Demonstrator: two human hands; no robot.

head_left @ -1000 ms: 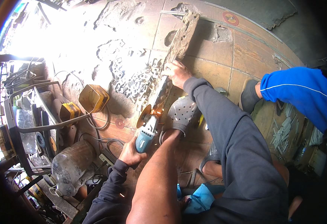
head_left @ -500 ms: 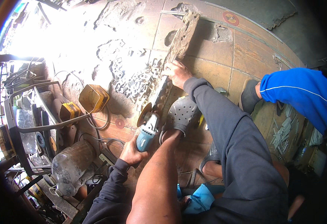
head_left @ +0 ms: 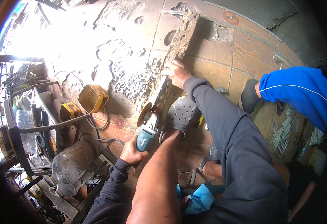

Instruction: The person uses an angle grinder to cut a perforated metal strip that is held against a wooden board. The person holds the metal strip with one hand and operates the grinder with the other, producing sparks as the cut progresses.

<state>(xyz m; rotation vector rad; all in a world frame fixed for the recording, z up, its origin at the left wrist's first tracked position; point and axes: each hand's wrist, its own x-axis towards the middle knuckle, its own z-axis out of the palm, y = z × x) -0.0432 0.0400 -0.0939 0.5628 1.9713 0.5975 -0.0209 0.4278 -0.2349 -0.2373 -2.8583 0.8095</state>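
My left hand is closed around the teal body of an angle grinder. The grinder's brown disc stands on edge at the near end of a thin metal bar; whether it touches the bar I cannot tell. The bar lies along a rough wooden plank, which slants away from me. Farther up, my right hand presses the bar against the plank, its fingers curled over the edge. My foot in a grey clog rests against the plank's near part.
Many small cut metal pieces lie left of the plank. A cut-open yellow container, cables and a large clear plastic bottle are at left. At right are another person's blue trouser leg and a pile of metal strips.
Another person's limb shows farther into the picture at the lower right. My hands, the grinder and the bar have hardly moved.
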